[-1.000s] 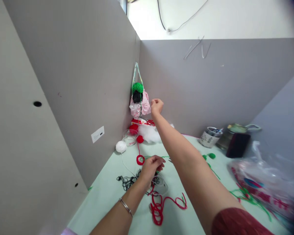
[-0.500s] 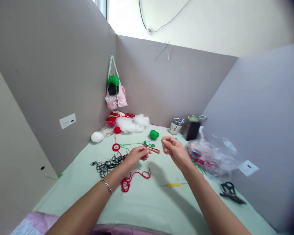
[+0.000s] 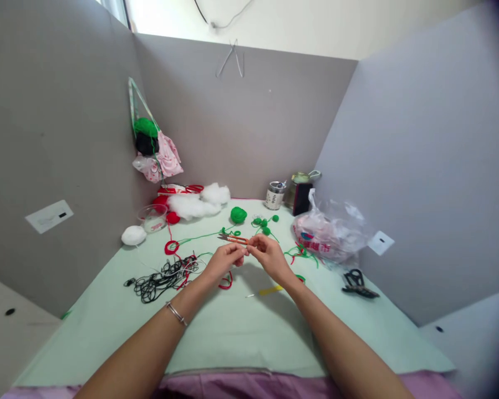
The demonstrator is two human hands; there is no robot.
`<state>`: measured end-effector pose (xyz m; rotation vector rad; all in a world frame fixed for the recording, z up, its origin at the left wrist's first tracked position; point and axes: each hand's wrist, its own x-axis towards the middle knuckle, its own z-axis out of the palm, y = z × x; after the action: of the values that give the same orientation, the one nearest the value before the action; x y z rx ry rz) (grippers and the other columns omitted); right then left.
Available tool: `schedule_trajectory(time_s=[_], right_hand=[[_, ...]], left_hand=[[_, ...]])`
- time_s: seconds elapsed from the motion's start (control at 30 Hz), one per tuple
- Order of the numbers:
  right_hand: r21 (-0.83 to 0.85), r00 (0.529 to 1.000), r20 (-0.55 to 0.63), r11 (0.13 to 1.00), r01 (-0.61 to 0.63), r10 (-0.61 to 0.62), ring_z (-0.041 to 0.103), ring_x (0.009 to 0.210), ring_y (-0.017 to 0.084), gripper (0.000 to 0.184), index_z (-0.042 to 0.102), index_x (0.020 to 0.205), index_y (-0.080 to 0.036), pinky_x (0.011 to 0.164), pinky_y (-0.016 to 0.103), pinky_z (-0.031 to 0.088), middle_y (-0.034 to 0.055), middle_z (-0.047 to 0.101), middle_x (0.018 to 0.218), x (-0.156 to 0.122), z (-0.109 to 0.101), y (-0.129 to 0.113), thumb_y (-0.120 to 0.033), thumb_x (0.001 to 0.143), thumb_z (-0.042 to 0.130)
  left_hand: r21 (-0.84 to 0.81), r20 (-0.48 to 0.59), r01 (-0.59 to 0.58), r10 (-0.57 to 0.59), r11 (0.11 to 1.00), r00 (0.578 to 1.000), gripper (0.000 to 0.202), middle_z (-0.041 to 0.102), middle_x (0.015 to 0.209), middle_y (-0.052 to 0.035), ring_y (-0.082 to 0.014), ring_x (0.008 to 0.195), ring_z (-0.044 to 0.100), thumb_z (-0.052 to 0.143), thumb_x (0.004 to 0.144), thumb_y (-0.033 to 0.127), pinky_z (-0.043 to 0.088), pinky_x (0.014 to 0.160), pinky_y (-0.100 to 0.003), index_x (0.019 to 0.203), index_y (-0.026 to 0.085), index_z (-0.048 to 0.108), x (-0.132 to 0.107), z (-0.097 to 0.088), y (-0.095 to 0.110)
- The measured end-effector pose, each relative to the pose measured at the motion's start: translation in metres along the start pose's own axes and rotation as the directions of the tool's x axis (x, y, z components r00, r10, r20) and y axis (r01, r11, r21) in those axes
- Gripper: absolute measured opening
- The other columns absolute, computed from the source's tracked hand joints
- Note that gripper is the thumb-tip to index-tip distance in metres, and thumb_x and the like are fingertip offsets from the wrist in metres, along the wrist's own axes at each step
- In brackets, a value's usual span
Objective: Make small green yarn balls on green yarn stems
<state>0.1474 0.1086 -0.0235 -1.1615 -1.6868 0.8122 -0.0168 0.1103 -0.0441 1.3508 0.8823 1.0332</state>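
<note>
My left hand [image 3: 225, 261] is closed in a pinch over the middle of the table. Its fingertips meet those of my right hand [image 3: 269, 256], which is pinched too. Whatever lies between the fingers is too small to make out. Just beyond them lie orange-handled thread snips [image 3: 234, 239], partly hidden by my right fingers. A red strand of yarn [image 3: 225, 281] shows below my left hand. Under my right wrist sits a yellow-handled crochet hook [image 3: 270, 290]. Behind the snips rests a green yarn ball [image 3: 238, 215], with small green balls [image 3: 261, 223] to its right.
Tangled black yarn [image 3: 160, 282] and a white yarn ball [image 3: 133, 235] lie left. White stuffing [image 3: 195, 205] is at the back, near a clear plastic cup [image 3: 153, 219]. A tin [image 3: 275, 195], a phone [image 3: 303, 198], a plastic bag [image 3: 332, 231] and a black clip [image 3: 359, 284] stand or lie right.
My hands were apart and have come together at the fingertips. The view has turned right and slightly down, so the table's contents appear farther left and higher.
</note>
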Motion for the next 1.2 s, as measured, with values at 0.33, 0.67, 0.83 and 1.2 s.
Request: schedule_trajectory(time_s=[0.33,0.67,0.83,1.2], right_hand=[[0.170,0.995,-0.074,0.984,-0.047,0.060,0.042,0.052,0.011,0.014,0.058,0.077,-0.021,0.049,0.025,0.033,-0.0019,0.056,0.064,-0.007,0.022,-0.007,-0.034,0.076,0.064],[0.164,0.998,-0.056,0.986,-0.020,0.030,0.047,0.055,0.012,0.022,0.066,0.083,-0.020,0.052,0.026,0.039,0.0004,0.057,0.067,-0.012,0.026,-0.007,-0.041,0.081,0.062],[0.161,0.998,0.028,0.985,-0.062,0.058,0.041,0.049,0.010,0.030,0.067,0.088,-0.016,0.049,0.023,0.033,-0.0032,0.050,0.055,-0.013,0.023,-0.012,-0.043,0.085,0.056],[0.076,0.999,0.045,0.997,-0.033,0.029,0.039,0.047,0.009,0.025,0.063,0.079,-0.014,0.051,0.022,0.033,-0.0051,0.047,0.049,-0.015,0.023,-0.016,-0.036,0.086,0.054]], left_hand=[[0.144,-0.113,-0.143,0.160,0.979,0.981,0.038,0.067,0.090,-0.0074,-0.0203,0.091,0.058,0.053,0.085,0.051,0.043,0.088,-0.032,0.082,0.018,0.071,-0.015,-0.009,-0.006],[-0.266,-0.254,-0.046,-0.024,0.963,0.967,0.031,0.068,0.091,-0.0073,-0.0151,0.079,0.062,0.068,0.075,0.044,0.048,0.082,-0.030,0.085,0.014,0.067,-0.012,-0.011,-0.013],[0.071,-0.198,-0.128,0.140,0.989,0.970,0.024,0.060,0.072,-0.0006,-0.0128,0.069,0.056,0.054,0.084,0.035,0.046,0.071,-0.026,0.091,0.016,0.065,-0.015,-0.009,-0.011],[0.367,-0.087,-0.259,0.310,0.894,0.947,0.031,0.057,0.071,-0.0002,-0.0126,0.068,0.052,0.040,0.093,0.032,0.043,0.071,-0.025,0.091,0.017,0.066,-0.026,-0.003,-0.012]])
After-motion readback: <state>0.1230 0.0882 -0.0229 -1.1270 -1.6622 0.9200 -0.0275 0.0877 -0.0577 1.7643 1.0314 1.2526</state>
